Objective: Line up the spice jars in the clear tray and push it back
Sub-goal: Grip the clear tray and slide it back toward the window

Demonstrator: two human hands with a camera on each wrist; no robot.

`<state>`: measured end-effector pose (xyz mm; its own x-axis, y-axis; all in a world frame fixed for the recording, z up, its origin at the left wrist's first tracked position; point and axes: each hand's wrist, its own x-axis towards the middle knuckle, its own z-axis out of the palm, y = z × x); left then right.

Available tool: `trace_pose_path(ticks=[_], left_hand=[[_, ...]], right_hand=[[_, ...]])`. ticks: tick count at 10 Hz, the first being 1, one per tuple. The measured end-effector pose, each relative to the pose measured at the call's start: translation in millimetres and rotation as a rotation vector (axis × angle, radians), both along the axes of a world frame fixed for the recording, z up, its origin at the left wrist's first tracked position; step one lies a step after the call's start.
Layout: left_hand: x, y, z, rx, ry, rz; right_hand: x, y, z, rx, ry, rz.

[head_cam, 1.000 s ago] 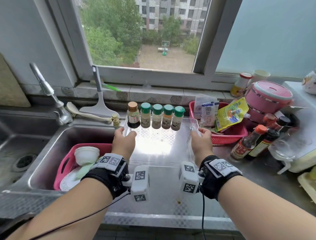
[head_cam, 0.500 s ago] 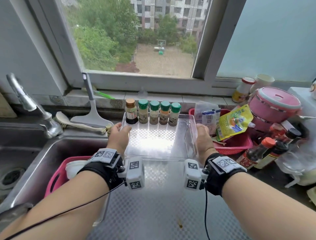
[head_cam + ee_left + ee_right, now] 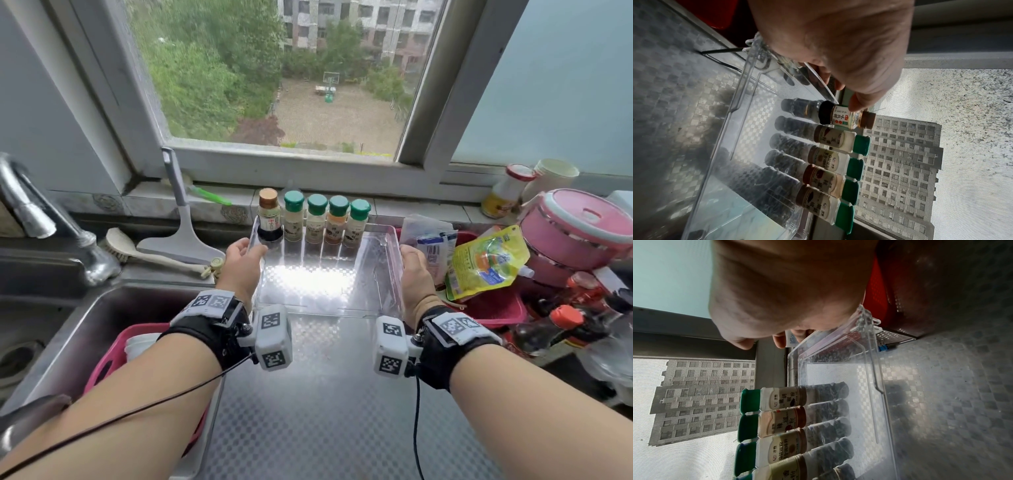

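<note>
The clear tray [image 3: 329, 312] lies on the steel counter close under the window sill. Along its far wall stand a brown-capped bottle [image 3: 269, 219] and several green-capped spice jars [image 3: 317, 222] in one row, upright and close together. My left hand [image 3: 245, 260] grips the tray's left wall near the brown-capped bottle. On the other side, my right hand [image 3: 411, 270] grips the right wall. The left wrist view shows my left hand [image 3: 838, 48] curled over the tray [image 3: 731, 129] rim beside the jars [image 3: 830, 162]. In the right wrist view my right hand [image 3: 787, 288] holds the tray [image 3: 869, 369] edge.
A red basket [image 3: 493, 308] of packets touches the tray's right side, with a pink pot [image 3: 579, 222] and sauce bottles [image 3: 548, 329] beyond. Left are a squeegee [image 3: 185, 236], a brush [image 3: 147, 253], the faucet [image 3: 41, 219] and a sink holding a pink basin [image 3: 106, 356].
Both hands have slid the tray with its jars away from me, toward the window sill. The jar row has kept its order and stayed upright.
</note>
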<state>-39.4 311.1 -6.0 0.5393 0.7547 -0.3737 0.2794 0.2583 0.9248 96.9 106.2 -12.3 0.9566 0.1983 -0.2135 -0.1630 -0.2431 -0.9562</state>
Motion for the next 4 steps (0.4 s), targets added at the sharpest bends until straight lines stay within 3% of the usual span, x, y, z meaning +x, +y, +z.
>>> trace_pose_path(ticks=[2, 4], left_hand=[[-5.3, 1.3, 3.0, 0.011, 0.012, -0.013], [-11.6, 3.4, 9.4, 0.102, -0.021, 0.174]], right_hand=[[3.7, 0.7, -0.6, -0.011, 0.015, 0.026], [8.3, -6.6, 11.5, 0.048, 0.012, 0.026]])
